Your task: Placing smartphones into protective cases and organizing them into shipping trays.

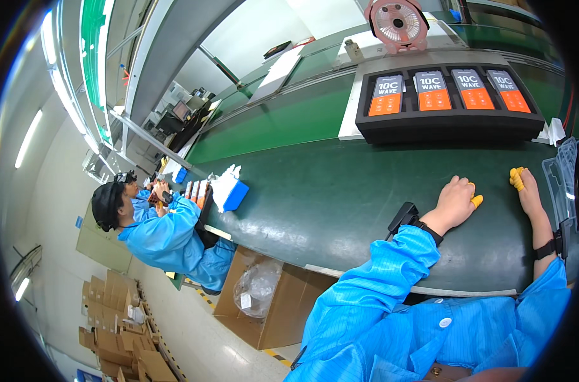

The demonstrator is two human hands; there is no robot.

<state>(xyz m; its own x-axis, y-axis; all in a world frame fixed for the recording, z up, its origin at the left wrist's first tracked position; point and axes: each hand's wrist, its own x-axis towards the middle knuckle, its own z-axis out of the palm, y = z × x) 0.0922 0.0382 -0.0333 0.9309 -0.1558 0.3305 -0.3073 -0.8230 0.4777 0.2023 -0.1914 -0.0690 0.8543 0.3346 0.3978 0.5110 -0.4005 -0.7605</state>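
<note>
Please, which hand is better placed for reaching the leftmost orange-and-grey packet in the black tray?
Probably the left hand: it lies nearer to the leftmost packet, while the right hand is farther to the right.

One black tray (452, 132), lying level at the far side of the green bench (315, 191), its four slots each filled by a flat grey-and-orange rectangular piece (433, 91), face up in a row; one clear plastic item (566, 184), seemingly a shallow case, at the bench's right.
</note>
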